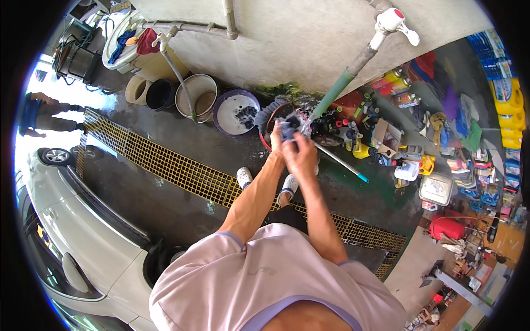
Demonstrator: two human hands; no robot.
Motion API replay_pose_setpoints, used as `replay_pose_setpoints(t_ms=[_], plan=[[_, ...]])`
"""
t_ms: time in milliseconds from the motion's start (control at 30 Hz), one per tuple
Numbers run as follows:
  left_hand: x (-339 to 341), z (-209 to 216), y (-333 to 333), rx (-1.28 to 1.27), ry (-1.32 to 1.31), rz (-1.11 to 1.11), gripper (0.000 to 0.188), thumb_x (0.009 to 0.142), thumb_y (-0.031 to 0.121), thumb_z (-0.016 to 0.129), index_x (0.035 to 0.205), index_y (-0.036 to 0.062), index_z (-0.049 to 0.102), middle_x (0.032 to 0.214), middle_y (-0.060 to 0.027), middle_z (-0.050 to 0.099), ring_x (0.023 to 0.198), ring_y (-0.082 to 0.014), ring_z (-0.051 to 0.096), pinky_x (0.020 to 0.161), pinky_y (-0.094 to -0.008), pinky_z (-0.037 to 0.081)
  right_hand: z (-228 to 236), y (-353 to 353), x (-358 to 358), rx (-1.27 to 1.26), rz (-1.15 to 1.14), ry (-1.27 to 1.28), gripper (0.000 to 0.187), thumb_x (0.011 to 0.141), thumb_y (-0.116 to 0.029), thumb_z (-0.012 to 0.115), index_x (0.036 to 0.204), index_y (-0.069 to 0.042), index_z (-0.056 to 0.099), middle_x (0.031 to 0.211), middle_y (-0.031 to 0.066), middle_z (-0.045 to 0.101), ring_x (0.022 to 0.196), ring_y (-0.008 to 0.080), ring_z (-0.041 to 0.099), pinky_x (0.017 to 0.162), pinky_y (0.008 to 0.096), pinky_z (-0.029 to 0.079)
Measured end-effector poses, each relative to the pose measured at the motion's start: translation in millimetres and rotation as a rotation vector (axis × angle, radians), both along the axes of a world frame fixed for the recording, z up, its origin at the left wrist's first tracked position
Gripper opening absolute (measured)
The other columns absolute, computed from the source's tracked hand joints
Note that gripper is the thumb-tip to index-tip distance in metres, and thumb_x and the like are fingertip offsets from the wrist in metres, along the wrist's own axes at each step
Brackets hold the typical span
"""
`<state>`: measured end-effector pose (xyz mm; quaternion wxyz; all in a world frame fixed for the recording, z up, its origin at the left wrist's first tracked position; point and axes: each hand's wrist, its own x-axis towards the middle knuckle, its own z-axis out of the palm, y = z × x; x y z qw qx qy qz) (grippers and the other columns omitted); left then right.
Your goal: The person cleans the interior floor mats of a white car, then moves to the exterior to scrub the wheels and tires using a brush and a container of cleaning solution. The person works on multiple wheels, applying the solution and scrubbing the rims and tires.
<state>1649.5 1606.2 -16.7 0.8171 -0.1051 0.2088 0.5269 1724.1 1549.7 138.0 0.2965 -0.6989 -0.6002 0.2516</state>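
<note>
My left hand (276,138) and my right hand (298,156) are close together, both closed around a dark, wet, soapy cloth (288,126); its exact kind is hard to make out. Water runs from a green hose (333,95) right beside the cloth. Under my hands is a red tub (266,126), partly hidden by them. A grey ribbed piece (268,114) lies over its left rim. To the left stands a purple-rimmed basin (216,117) with white suds and a dark soaked lump (247,115) in it.
The hose hangs from a wall tap (391,21). Several buckets (161,95) line the wall at left. Bottles (361,149) and a blue-tipped pole (342,163) lie at right. A yellow floor grating (182,176) runs behind my feet; a car (94,220) stands left, a person (47,116) far left.
</note>
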Motion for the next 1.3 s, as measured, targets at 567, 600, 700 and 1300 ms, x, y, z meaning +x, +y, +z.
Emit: replay_pose_setpoints(t_ms=[567,600,700,1300], plan=[[11,-14,4,0.027,0.582,-0.133,0.047,0.103,0.048,0.050,0.114,0.0077,0.071,0.113,-0.0078,0.074,0.098,-0.0237,0.069,0.090,-0.0403,0.054,10,-16,-50,0.100,0.123,-0.410,0.031,0.090,-0.029,0.067,0.120,-0.026,0.073,0.128,0.0096,0.067,0.111,0.0428,0.059,0.091,0.0545,0.052],[16,-20,-4,0.110,0.612,-0.138,0.048,0.103,0.049,0.049,0.115,0.0076,0.071,0.114,-0.0080,0.074,0.099,-0.0239,0.069,0.090,-0.0408,0.054,-5,0,-45,0.177,0.031,-0.421,0.024,0.089,-0.031,0.068,0.112,-0.024,0.074,0.132,0.0075,0.065,0.109,0.0421,0.060,0.085,0.0546,0.054],[38,79,-12,-0.190,0.716,-0.431,0.054,0.104,0.052,0.046,0.123,0.0063,0.067,0.128,-0.0100,0.069,0.106,-0.0247,0.067,0.094,-0.0430,0.052,-35,73,31,-0.424,-0.192,-0.050,0.024,0.091,-0.029,0.064,0.092,-0.006,0.071,0.099,0.0170,0.075,0.085,0.0359,0.073,0.065,0.0477,0.057],[-1,37,22,-0.384,0.416,-0.148,0.053,0.101,0.042,0.051,0.138,0.0042,0.059,0.128,-0.0132,0.068,0.117,-0.0277,0.064,0.106,-0.0386,0.047,-75,57,-2,-0.240,-0.186,-0.016,0.026,0.093,-0.023,0.059,0.104,-0.004,0.072,0.094,0.0182,0.074,0.081,0.0398,0.068,0.077,0.0486,0.055]])
